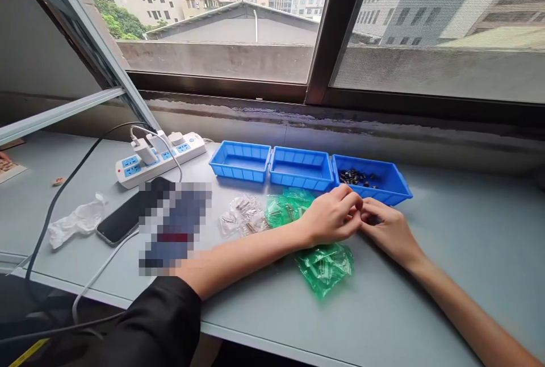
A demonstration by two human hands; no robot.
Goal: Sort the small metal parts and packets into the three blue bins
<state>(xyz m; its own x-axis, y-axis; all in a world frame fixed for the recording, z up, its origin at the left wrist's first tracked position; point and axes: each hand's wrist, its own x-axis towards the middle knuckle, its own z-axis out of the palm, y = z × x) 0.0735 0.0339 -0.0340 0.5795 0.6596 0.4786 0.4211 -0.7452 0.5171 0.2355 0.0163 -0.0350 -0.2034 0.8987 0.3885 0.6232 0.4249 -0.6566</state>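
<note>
My left hand (334, 215) and my right hand (390, 230) meet at the fingertips, just in front of the right blue bin (387, 182). Both are closed in a pinch. A dark spot shows between the right fingers, but what they hold is too small and hidden to name. Small black parts (354, 177) lie in that bin. Green plastic bags (326, 267) are on the table below my left wrist, and another green bag (283, 208) is partly behind that wrist. Beside it are clear bags with small metal pieces (244, 212).
Two more blue bins, the middle one (302, 176) and the left one (240, 171), stand in the row by the window. A power strip (164, 159), cables, a black phone (123, 216), a blurred-out item (179, 225) and a crumpled white wrapper (79, 224) occupy the left side.
</note>
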